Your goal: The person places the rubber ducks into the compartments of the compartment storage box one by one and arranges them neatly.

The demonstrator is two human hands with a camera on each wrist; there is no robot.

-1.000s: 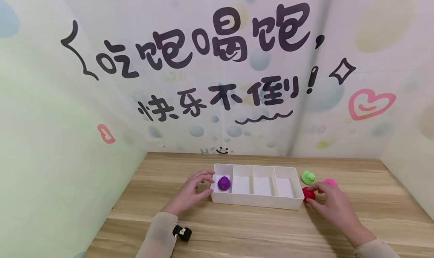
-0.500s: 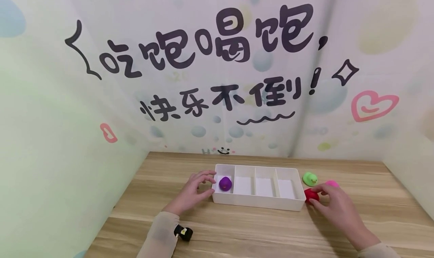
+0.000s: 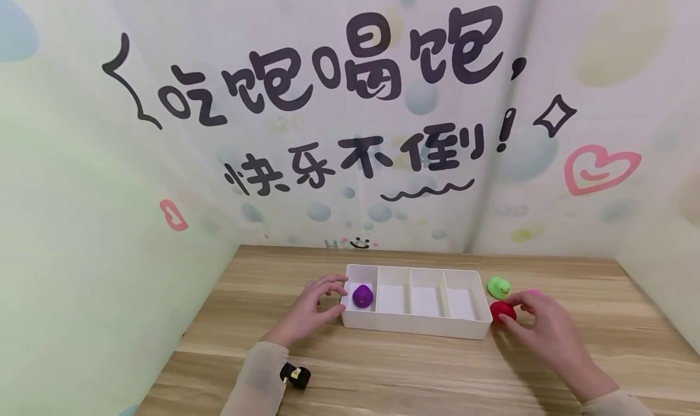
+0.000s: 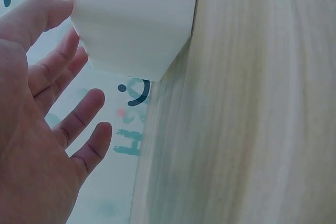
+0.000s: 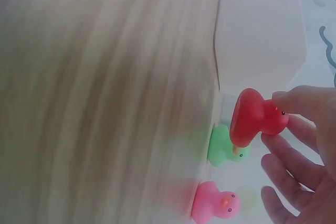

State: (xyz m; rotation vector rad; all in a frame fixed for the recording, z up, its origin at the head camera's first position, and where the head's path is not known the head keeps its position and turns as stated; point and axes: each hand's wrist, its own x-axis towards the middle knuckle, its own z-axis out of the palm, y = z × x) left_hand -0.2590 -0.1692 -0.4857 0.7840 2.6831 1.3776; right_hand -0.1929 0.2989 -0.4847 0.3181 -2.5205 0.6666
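A red rubber duck (image 3: 500, 311) is pinched between the thumb and fingertips of my right hand (image 3: 549, 331), just past the right end of a white divided box (image 3: 415, 326). In the right wrist view the red duck (image 5: 253, 119) hangs off the tabletop, its flat base showing. My left hand (image 3: 307, 310) lies at the box's left end, fingers spread and slightly bent. The left wrist view has the thumb tip against the edge of the box (image 4: 136, 24). A purple rubber duck (image 3: 363, 296) sits in the leftmost compartment.
Behind the red duck stands a green rubber duck (image 3: 498, 287). A pink rubber duck (image 5: 214, 203) is beside it, mostly covered by my right hand in the head view. A printed cloth (image 3: 306, 221) hangs along the back of the wooden table (image 3: 394, 373).
My right hand has shifted slightly right with the red duck, which looks a little raised and turned. The pink duck is more covered now. My left hand and the box stay in place.
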